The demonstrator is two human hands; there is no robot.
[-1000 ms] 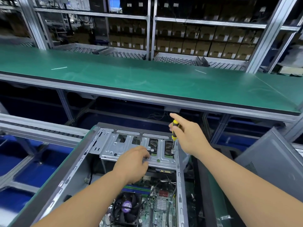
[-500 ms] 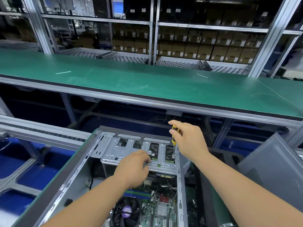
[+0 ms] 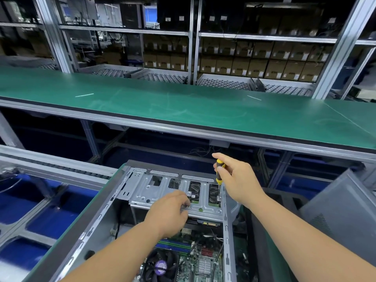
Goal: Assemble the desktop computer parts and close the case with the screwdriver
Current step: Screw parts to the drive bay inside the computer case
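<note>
Yellow-and-black screwdriver (image 3: 219,171) stands upright in the right hand's (image 3: 239,180) closed grip; left hand (image 3: 169,212) fingers pinch the case's grey metal drive bracket (image 3: 162,190).

green-topped bench (image 3: 183,106) runs across the view, two thin white strips lying on it | metal shelving (image 3: 192,37) behind | rows of brown cartons (image 3: 254,64) on the shelves | roller tracks (image 3: 223,83) below the cartons | blue floor (image 3: 36,216) at lower left under frame rails

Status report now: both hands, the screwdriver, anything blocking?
Right hand grips screwdriver, tip down at drive cage right edge. Left hand on cage front. Nothing blocking.
</note>
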